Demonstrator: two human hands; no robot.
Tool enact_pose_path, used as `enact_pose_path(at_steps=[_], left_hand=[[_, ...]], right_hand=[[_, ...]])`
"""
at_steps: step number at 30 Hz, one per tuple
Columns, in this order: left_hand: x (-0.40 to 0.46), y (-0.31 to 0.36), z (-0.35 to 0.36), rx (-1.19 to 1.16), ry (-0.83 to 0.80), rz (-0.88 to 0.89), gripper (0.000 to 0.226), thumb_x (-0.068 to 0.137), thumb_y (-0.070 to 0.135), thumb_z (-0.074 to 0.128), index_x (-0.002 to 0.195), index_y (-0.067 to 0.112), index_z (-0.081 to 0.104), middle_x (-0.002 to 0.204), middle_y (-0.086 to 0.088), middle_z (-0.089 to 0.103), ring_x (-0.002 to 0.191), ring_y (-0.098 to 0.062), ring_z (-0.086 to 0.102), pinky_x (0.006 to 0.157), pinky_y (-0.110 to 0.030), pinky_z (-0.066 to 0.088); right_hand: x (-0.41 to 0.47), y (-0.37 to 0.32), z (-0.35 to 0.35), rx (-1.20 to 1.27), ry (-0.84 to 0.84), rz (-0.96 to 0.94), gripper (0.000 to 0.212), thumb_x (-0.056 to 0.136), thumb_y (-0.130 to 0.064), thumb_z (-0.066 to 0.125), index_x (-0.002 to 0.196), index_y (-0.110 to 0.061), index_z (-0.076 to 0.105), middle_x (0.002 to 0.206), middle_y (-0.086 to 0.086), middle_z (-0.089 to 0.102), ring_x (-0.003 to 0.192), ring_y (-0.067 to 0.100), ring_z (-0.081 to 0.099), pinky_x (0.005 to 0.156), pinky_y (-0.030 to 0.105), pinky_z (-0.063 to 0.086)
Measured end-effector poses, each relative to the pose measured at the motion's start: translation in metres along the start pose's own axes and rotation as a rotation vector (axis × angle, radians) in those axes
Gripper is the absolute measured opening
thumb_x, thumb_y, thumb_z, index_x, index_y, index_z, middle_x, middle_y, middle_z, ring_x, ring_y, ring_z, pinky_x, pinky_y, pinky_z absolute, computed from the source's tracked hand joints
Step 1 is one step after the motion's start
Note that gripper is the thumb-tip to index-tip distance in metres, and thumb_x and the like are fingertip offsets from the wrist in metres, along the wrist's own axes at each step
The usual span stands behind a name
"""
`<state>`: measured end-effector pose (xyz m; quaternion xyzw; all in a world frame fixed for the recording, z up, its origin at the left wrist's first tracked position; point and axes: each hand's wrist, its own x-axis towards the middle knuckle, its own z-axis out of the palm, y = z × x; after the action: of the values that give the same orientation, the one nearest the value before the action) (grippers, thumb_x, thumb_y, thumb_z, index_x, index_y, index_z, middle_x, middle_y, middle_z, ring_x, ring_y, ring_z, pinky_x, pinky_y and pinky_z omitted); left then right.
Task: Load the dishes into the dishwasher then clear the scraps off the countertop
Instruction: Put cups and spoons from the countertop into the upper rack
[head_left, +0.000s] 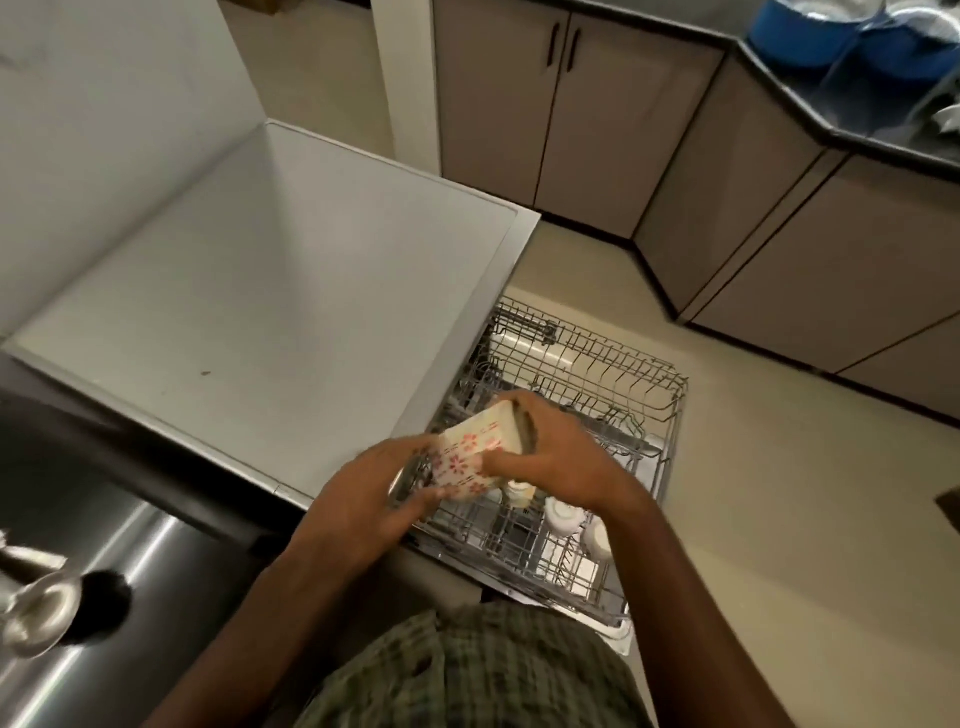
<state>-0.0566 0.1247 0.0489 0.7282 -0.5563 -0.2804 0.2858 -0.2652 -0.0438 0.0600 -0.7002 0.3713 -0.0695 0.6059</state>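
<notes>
Both hands are on the square floral dish (470, 457), cream with red flowers, held tilted above the near-left corner of the pulled-out dishwasher rack (613, 387): the right hand (558, 454) clamps its fingers over the far rim, thumb on the patterned side, while the left hand (376, 496) curls round the lower end, blurred. Beneath it in the rack sit white cups (563, 514) along the near edge, and the white dishwasher top (270, 291) stretches left, with a steel sink (104, 551) at the near-left.
</notes>
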Motion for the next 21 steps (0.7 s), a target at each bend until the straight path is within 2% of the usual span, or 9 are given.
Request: enact_pose_path(at_steps=[2,6,7,9,11,16,21], left_hand=[[0.008,0.002,0.005,0.032,0.050,-0.044,0.041,0.094,0.038,0.075,0.133,0.034,0.065,0.127,0.018,0.068,0.113,-0.001,0.061,0.098,-0.038,0.056],[0.002,0.006,0.011,0.034,0.141,-0.157,0.037,0.096,0.038,0.071,0.133,0.034,0.064,0.121,0.024,0.066,0.110,0.016,0.056,0.094,-0.012,0.045],[-0.001,0.006,0.013,0.033,0.160,-0.182,0.037,0.096,0.038,0.071,0.133,0.034,0.064,0.121,0.023,0.065,0.110,0.016,0.055,0.093,-0.011,0.044],[-0.009,0.007,0.017,0.033,0.186,-0.218,0.037,0.097,0.036,0.071,0.133,0.035,0.063,0.121,0.022,0.066,0.109,0.016,0.055,0.093,-0.013,0.044],[-0.016,0.007,0.021,0.029,0.220,-0.252,0.037,0.096,0.030,0.073,0.132,0.032,0.064,0.119,0.021,0.065,0.110,0.018,0.055,0.090,-0.006,0.043],[-0.035,0.009,0.026,0.011,0.317,-0.318,0.039,0.092,0.022,0.078,0.130,0.029,0.067,0.116,0.023,0.066,0.110,0.007,0.062,0.088,-0.015,0.052],[-0.055,0.019,0.022,0.036,0.356,-0.364,0.041,0.095,0.030,0.074,0.134,0.036,0.063,0.119,0.024,0.066,0.108,0.003,0.065,0.087,-0.018,0.056]], right_hand=[[0.010,0.017,-0.019,0.064,0.058,0.033,0.055,0.087,-0.020,0.086,0.130,-0.024,0.052,0.122,0.000,0.070,0.109,0.019,0.074,0.079,0.036,0.067],[0.044,0.051,-0.042,-0.058,0.123,0.097,0.057,0.085,-0.016,0.086,0.128,-0.022,0.049,0.117,-0.003,0.068,0.100,0.014,0.072,0.071,0.026,0.064],[0.056,0.060,-0.043,-0.138,0.122,0.114,0.064,0.082,-0.020,0.088,0.131,-0.024,0.047,0.121,0.000,0.066,0.100,0.014,0.070,0.072,0.029,0.065],[0.080,0.078,-0.040,-0.347,0.102,0.155,0.080,0.077,-0.030,0.091,0.141,-0.027,0.043,0.131,0.005,0.059,0.108,0.024,0.065,0.085,0.044,0.064],[0.101,0.093,-0.027,-0.539,0.016,0.174,0.087,0.076,-0.035,0.091,0.146,-0.025,0.041,0.138,0.009,0.055,0.115,0.030,0.060,0.096,0.052,0.058],[0.135,0.124,0.015,-0.842,-0.230,0.131,0.096,0.077,-0.038,0.087,0.155,-0.023,0.033,0.143,0.018,0.051,0.117,0.040,0.063,0.095,0.050,0.059],[0.150,0.159,0.042,-0.984,-0.338,0.127,0.104,0.081,-0.039,0.087,0.161,-0.028,0.021,0.156,0.018,0.043,0.127,0.042,0.060,0.099,0.054,0.058]])
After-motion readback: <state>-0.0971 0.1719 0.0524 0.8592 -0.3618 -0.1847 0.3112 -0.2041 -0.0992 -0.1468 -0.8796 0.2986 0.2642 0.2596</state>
